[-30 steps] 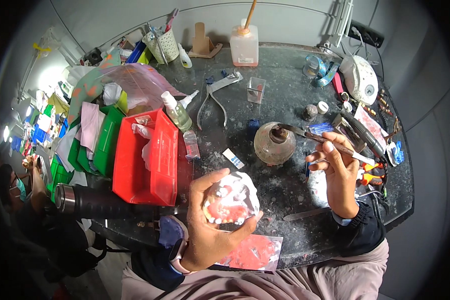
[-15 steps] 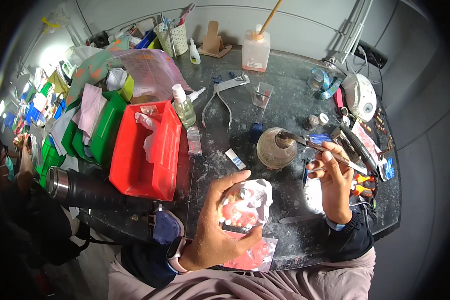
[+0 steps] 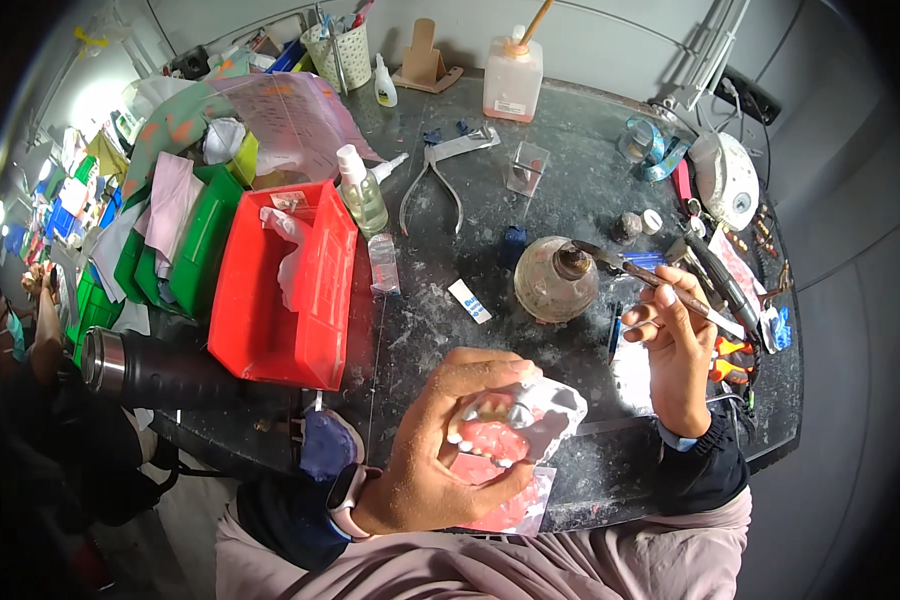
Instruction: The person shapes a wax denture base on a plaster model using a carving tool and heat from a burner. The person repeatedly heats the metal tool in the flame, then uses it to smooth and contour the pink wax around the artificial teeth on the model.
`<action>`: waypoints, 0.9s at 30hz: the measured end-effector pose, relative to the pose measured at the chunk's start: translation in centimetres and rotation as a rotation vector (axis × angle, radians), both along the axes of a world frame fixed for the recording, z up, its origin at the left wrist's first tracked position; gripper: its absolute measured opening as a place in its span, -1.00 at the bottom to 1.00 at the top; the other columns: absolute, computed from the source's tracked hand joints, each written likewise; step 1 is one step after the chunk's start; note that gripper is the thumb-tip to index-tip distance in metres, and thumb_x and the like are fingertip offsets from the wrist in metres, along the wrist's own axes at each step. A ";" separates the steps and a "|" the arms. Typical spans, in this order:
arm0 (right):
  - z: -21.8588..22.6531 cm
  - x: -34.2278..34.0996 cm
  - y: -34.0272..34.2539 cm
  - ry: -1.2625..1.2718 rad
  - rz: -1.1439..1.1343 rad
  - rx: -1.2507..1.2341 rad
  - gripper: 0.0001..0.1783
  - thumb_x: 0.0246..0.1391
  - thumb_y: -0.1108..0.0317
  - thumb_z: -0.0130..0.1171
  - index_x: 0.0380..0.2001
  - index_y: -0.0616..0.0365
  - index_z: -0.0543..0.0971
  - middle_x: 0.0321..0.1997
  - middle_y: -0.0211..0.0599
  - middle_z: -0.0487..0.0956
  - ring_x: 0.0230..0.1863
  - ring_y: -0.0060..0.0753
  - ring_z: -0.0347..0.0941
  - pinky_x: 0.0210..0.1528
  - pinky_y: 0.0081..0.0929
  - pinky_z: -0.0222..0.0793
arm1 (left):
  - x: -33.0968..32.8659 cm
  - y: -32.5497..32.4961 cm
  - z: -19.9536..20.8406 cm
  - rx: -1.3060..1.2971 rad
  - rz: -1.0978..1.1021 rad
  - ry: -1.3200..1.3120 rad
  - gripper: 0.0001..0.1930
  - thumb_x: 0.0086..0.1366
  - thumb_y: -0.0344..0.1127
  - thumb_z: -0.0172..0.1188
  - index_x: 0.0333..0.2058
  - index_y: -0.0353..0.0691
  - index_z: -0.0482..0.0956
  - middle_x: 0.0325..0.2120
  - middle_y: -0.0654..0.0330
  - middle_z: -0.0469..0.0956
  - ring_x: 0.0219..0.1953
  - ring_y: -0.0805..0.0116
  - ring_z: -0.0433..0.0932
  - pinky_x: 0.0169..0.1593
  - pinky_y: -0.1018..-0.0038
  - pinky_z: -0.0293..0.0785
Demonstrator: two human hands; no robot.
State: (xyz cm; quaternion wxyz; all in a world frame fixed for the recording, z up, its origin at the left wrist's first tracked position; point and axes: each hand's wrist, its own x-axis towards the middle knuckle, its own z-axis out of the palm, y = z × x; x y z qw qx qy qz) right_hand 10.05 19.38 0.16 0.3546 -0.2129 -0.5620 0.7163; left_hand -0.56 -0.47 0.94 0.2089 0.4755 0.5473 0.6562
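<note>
My left hand (image 3: 420, 440) is wrapped round a white plaster dental cast (image 3: 552, 425) with pink wax and several teeth on it. Between finger and thumb, my right hand (image 3: 682, 370) pinches a wax knife (image 3: 692, 300) by its brown handle. The knife's metal tip reaches the neck of a round, glass-like spirit burner (image 3: 552, 292); no flame can be made out. Under the cast, near the table edge, lies a pink wax sheet (image 3: 510, 508) on a clear wrapper. A blue-violet dental model (image 3: 328, 445) rests left of my left wrist.
A red bin (image 3: 235, 315), green bins (image 3: 205, 235) and a black flask (image 3: 165, 372) line the left. Pliers (image 3: 432, 180), a spray bottle (image 3: 363, 195) and a pinkish liquid bottle (image 3: 513, 75) stand or lie farther back. Orange-handled cutters (image 3: 733, 360) lie right. Another person (image 3: 40, 330) is far left.
The cast has turned in my left hand and shifted slightly right, showing its teeth and pink wax from another side. The wax knife stays at the burner's neck. The whole view has shifted slightly.
</note>
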 end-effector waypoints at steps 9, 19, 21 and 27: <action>0.1 0.1 0.1 -0.009 -0.016 -0.034 -0.75 0.06 0.38 -0.02 -0.22 0.31 0.36 -0.39 -0.21 0.44 -0.48 -0.38 0.49 -0.53 -0.59 0.45 | 1.1 0.0 -0.1 -0.038 -0.026 -0.389 -0.18 -0.27 -0.59 0.27 0.01 -0.27 0.03 -0.17 0.05 0.31 -0.11 0.36 0.33 -0.03 0.42 0.30; 0.1 0.0 0.2 0.000 -0.001 -0.019 -0.75 0.05 0.37 0.00 -0.22 0.29 0.38 -0.41 -0.23 0.47 -0.48 -0.38 0.50 -0.51 -0.58 0.46 | 1.0 0.1 0.5 -0.105 -0.031 -0.526 -0.12 -0.23 -0.35 0.38 0.02 -0.39 -0.01 -0.16 0.03 0.31 -0.11 0.34 0.36 -0.05 0.44 0.34; 0.2 0.2 0.3 0.001 -0.009 -0.020 -0.75 0.05 0.37 0.00 -0.22 0.30 0.38 -0.42 -0.23 0.47 -0.48 -0.37 0.50 -0.52 -0.58 0.46 | 1.2 0.0 0.4 -0.117 -0.010 -0.513 -0.13 -0.22 -0.36 0.37 0.02 -0.40 -0.01 -0.14 0.00 0.30 -0.10 0.32 0.36 -0.04 0.42 0.35; 0.0 0.1 0.4 0.009 -0.023 -0.014 -0.75 0.04 0.37 0.01 -0.23 0.30 0.39 -0.42 -0.24 0.47 -0.48 -0.37 0.50 -0.52 -0.58 0.46 | 1.1 0.2 0.3 -0.144 -0.019 -0.514 -0.12 -0.20 -0.40 0.32 0.06 -0.42 -0.06 -0.07 -0.12 0.25 -0.06 0.24 0.35 -0.04 0.38 0.36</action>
